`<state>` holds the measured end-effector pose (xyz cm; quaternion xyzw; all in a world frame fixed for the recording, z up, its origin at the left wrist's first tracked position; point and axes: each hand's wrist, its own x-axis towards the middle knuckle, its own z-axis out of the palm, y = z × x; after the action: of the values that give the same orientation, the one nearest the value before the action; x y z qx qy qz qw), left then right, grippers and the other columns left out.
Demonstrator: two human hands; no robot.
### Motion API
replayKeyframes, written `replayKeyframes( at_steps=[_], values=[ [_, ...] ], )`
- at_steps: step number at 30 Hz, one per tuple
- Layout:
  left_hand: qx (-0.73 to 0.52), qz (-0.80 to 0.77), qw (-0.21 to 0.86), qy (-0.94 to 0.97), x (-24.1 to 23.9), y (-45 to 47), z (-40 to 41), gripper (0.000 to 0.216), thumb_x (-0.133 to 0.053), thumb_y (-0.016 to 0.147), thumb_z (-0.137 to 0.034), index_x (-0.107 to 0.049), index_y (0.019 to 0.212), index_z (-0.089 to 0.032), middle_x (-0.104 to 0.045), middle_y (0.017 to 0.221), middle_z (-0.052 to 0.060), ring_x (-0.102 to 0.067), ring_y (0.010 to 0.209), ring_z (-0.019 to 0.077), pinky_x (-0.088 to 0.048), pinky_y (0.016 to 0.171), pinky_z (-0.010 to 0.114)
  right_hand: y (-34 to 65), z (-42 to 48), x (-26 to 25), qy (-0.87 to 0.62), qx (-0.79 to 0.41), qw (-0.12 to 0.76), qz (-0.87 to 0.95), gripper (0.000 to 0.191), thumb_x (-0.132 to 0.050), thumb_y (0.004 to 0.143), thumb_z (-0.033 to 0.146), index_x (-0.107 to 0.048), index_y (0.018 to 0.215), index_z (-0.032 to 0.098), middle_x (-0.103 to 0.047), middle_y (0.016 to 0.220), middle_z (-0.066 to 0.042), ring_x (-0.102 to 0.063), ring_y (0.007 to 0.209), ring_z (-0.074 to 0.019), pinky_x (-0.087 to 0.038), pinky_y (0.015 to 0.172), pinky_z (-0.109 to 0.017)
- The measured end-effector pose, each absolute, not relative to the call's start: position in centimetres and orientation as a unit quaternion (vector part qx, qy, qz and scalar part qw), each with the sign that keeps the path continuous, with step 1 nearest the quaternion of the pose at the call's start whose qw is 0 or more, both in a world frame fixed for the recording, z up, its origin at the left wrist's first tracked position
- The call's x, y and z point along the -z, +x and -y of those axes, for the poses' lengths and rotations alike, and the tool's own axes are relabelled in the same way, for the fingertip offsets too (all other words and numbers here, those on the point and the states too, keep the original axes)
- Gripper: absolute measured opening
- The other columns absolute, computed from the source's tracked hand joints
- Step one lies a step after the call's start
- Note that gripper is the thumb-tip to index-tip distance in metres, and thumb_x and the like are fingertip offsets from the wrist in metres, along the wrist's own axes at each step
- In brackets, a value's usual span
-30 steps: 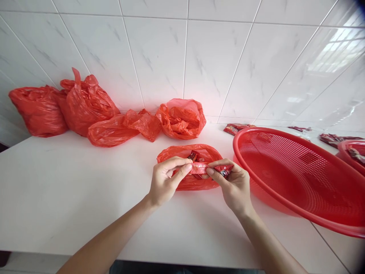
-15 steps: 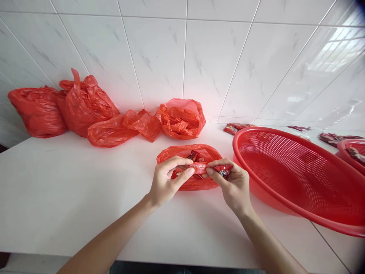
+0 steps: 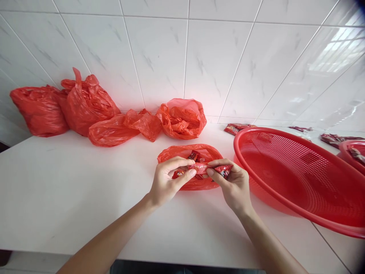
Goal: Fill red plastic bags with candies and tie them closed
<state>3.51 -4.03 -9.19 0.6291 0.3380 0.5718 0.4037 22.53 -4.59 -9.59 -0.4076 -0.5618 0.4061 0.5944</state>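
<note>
Over an opened red plastic bag (image 3: 199,186), my two hands hold a small pinkish-red wrapped candy (image 3: 199,168) between them. My left hand (image 3: 168,179) pinches its left end with thumb and forefinger. The right end is pinched by my right hand (image 3: 232,186), which also has a dark red shiny packet (image 3: 224,171) tucked in its fingers. Several small wrapped pieces (image 3: 194,155) lie inside the bag, partly hidden behind my hands. Whether either hand touches the bag cannot be made out.
A large red plastic basket (image 3: 265,171) stands to the right, its rim near my right hand. Red packets (image 3: 235,128) lie behind it. Full red bags (image 3: 85,104), a crumpled bag (image 3: 114,131) and an open-topped bag (image 3: 184,120) line the tiled wall. Another red container (image 3: 352,146) sits far right.
Almost nothing differs. The whole view has shifted very slightly, and both hands keep the same pinch on the candy.
</note>
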Motion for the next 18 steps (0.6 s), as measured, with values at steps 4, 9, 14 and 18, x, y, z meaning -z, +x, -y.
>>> replayKeyframes(
  at_steps=[4,9,14,18],
  values=[
    [-0.565,-0.333,0.419,0.628,9.12,3.51,4.07,0.019,-0.075,0.081,-0.016,-0.076,0.099,-0.02,-0.071,0.089,0.002,-0.068,0.081,0.0143,-0.06,0.075,0.026,22.5,4.63,9.51,-0.401,-0.426,0.589,0.557,0.01,-0.078,0.08,0.027,-0.075,0.089,0.025,-0.075,0.087,-0.001,-0.069,0.074,-0.0154,-0.057,0.069,-0.027],
    [-0.554,-0.337,0.436,0.624,9.08,3.4,4.06,0.02,-0.074,0.082,-0.019,-0.076,0.102,-0.018,-0.07,0.089,0.004,-0.069,0.08,0.0163,-0.061,0.076,0.031,22.38,4.7,9.4,-0.395,-0.459,0.582,0.543,0.012,-0.078,0.08,0.028,-0.075,0.091,0.023,-0.076,0.083,-0.002,-0.074,0.075,-0.019,-0.061,0.072,-0.03],
    [-0.536,-0.354,0.443,0.625,9.03,3.34,4.05,0.022,-0.074,0.083,-0.023,-0.075,0.104,-0.017,-0.071,0.091,0.006,-0.069,0.084,0.0178,-0.061,0.078,0.032,22.27,4.73,9.24,-0.386,-0.485,0.572,0.537,0.013,-0.078,0.081,0.028,-0.073,0.092,0.022,-0.077,0.081,-0.003,-0.075,0.071,-0.0199,-0.063,0.07,-0.03],
    [-0.534,-0.358,0.448,0.621,9.05,3.35,4.03,0.022,-0.074,0.083,-0.023,-0.075,0.103,-0.017,-0.072,0.093,0.006,-0.07,0.083,0.018,-0.061,0.079,0.032,22.25,4.78,9.14,-0.383,-0.49,0.573,0.534,0.013,-0.078,0.081,0.028,-0.073,0.092,0.022,-0.077,0.08,-0.003,-0.076,0.071,-0.0207,-0.064,0.071,-0.032]
  ],
)
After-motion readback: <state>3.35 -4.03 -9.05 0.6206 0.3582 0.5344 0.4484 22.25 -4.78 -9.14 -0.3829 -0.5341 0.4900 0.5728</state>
